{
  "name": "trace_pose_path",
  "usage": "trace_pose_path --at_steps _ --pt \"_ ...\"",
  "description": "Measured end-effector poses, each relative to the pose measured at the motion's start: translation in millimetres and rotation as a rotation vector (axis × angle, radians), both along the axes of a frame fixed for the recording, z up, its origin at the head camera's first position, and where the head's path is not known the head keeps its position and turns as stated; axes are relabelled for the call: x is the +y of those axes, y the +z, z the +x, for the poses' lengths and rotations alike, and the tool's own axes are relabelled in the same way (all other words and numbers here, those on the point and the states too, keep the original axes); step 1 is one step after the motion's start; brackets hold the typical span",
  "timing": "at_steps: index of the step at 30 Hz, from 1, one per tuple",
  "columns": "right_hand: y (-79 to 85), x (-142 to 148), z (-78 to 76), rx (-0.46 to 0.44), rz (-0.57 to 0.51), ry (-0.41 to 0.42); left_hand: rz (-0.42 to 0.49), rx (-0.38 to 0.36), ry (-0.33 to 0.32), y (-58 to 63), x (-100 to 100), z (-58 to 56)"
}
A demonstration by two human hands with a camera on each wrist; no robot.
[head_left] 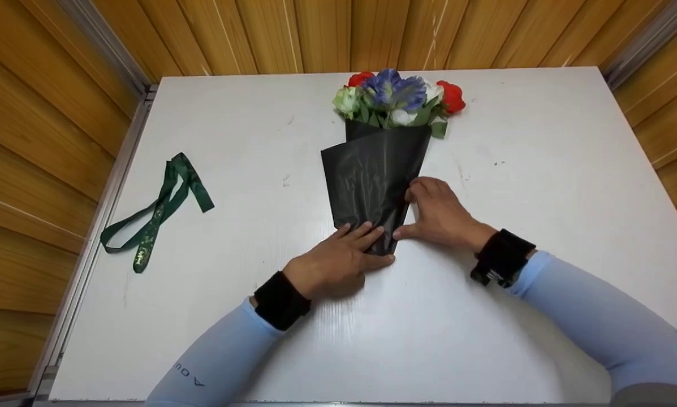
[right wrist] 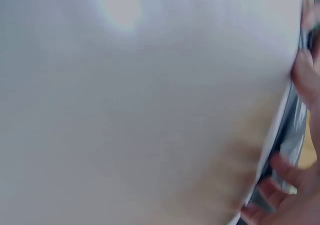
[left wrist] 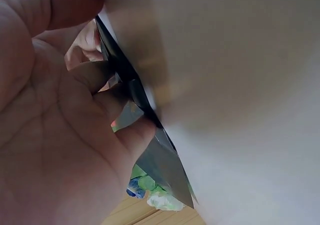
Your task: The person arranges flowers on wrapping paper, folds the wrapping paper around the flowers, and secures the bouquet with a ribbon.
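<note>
A bouquet of artificial-looking flowers [head_left: 395, 93] in blue, red, white and pale green lies on the white table. Black wrapping paper [head_left: 366, 175] is folded around its stems and narrows toward the person; the stems are hidden. My left hand [head_left: 338, 260] presses on the narrow lower end, its fingers spread over the paper and its thumb along the bottom edge. On the right side, my right hand [head_left: 443, 215] touches the paper's edge, with fingertips higher up and thumb lower down, spread apart. In the left wrist view, fingers [left wrist: 135, 135] rest against the black wrap.
A dark green ribbon [head_left: 160, 212] with gold print lies loosely looped on the left of the white table [head_left: 542, 198]. Wood-panelled walls [head_left: 321, 34] and metal framing border the table at the back and sides.
</note>
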State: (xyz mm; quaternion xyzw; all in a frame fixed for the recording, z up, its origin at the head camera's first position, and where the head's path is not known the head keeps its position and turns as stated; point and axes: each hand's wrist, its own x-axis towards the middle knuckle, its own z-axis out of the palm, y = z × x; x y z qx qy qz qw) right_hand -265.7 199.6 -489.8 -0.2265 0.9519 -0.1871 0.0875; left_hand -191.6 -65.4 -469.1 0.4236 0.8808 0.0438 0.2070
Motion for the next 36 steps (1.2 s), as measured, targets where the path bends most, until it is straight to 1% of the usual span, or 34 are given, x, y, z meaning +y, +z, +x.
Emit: trace_pose_path --at_steps 4,6,10,14,16,18,20,22,24,25,27,30,32,33,34,36 --pt "9.2 7 -36.7 -0.047 0.040 -0.008 0.007 -0.022 0.015 0.2 1 0.3" --pt "14.4 11 -54.4 -0.072 0.059 -0.017 0.005 -0.014 0.017 -0.4 1 0.6" --pt "21.9 21 -84.5 -0.111 0.080 -0.048 0.011 -0.009 0.013 -1.7 1 2.0" --pt "25.7 30 -103.2 -0.123 0.067 -0.105 0.017 -0.003 0.004 -2.3 2 2.8" --pt "26.0 32 -108.2 -0.110 0.053 -0.137 0.022 0.005 0.004 -2.3 2 3.0" --pt "25.6 31 -109.9 -0.084 0.052 -0.158 0.032 0.014 0.009 -2.5 1 3.6" --pt "23.0 27 -107.1 -0.021 0.094 -0.164 0.048 0.020 0.023 -3.0 0 4.6" --pt "19.1 21 -97.7 0.056 0.142 -0.154 0.063 0.012 0.041 -4.3 -2 5.9" --pt "13.8 15 -81.5 0.140 0.168 -0.147 0.074 -0.001 0.056 -5.3 -2 6.9" --pt "10.8 12 -70.9 0.180 0.163 -0.137 0.076 -0.002 0.059 -5.3 -2 7.3" --pt "6.1 5 -47.1 0.220 0.124 -0.071 0.074 -0.011 0.058 -5.2 -2 7.2" --pt "1.0 -5 -13.2 0.225 0.121 0.105 0.056 -0.012 0.050 -3.3 -1 6.5" --pt "-0.8 -10 0.3 0.191 0.145 0.215 0.047 -0.012 0.050 -2.9 -1 6.2" --pt "-1.7 -11 2.6 0.176 0.165 0.250 0.046 -0.017 0.052 -2.8 -1 6.1" --pt "-1.6 -11 2.3 0.156 0.179 0.264 0.047 -0.021 0.053 -2.7 -1 6.2" --pt "-0.4 -9 -5.8 0.120 0.188 0.241 0.057 -0.028 0.055 -2.8 0 6.2"
